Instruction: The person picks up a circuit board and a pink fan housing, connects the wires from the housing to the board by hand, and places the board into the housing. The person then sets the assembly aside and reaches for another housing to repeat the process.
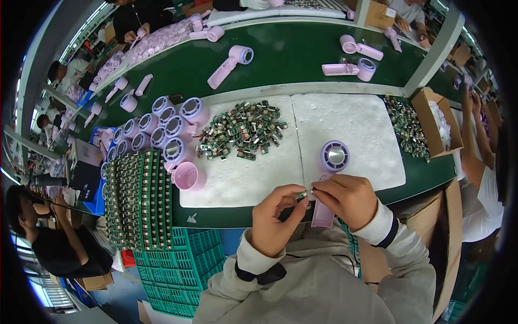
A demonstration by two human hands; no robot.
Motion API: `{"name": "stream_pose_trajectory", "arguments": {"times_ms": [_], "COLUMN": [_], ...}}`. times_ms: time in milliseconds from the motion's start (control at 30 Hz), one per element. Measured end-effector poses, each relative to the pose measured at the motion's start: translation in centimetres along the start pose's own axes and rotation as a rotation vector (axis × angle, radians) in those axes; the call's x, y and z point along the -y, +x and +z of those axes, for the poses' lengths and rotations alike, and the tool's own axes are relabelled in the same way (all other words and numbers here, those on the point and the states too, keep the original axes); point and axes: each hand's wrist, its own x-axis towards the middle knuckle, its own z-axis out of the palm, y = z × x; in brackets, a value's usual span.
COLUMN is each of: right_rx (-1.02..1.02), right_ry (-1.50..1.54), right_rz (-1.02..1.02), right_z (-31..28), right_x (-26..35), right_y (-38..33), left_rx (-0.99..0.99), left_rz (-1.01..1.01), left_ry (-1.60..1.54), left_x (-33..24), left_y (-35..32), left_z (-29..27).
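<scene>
Between thumb and fingers, my left hand (pixel 276 220) pinches a small green circuit board (pixel 301 196). Close beside it, my right hand (pixel 349 198) is closed in a pinch, with a tiny pale piece at its fingertips that is too small to name. Under both hands lies a pink handheld fan, its round lilac-rimmed head (pixel 327 157) on the white foam pad, its open handle (pixel 322 217) pointing toward me. My right hand covers the handle's middle. A loose pile of circuit boards (pixel 245 129) spreads over the left foam pad (pixel 216 191).
Several pink fan heads (pixel 175 127) cluster at left, beside an empty pink cup-shaped shell (pixel 189 176) and stacked circuit-board panels (pixel 140 200). At right, more boards (pixel 407 127) adjoin a cardboard box (pixel 438 123). Fan parts (pixel 229 67) lie on the green conveyor (pixel 286 51); co-workers sit around.
</scene>
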Motion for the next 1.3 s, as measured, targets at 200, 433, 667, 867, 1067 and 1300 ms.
{"name": "stream_pose_trajectory", "arguments": {"times_ms": [200,433,667,867,1067,1300], "right_rx": [0.113,0.029,-0.088,-0.191,-0.183,-0.187], "right_ry": [0.066,0.196,0.199,0.081,0.147,0.163], "right_rz": [-0.011,0.01,0.196,0.028,0.01,-0.012], "right_z": [-0.9,-0.6,0.0,0.2,0.6,0.5], "right_x": [-0.4,-1.0,-1.9,-2.5,-2.8,-2.7], "right_y": [-0.3,-0.9,-0.8,-1.0,-1.0,-0.8], "left_rx": [0.018,-0.004,-0.13,-0.065,-0.084,-0.024], "left_rz": [0.035,0.073,0.053,0.119,0.144,0.168], "left_ry": [0.034,-0.003,0.081,0.231,0.245,0.305], "left_x": [-1.5,-1.0,-0.2,-0.1,0.5,0.6], "left_y": [0.0,0.3,2.2,3.5,3.1,3.0], "left_z": [1.5,2.0,1.1,1.3,1.5,0.9]}}
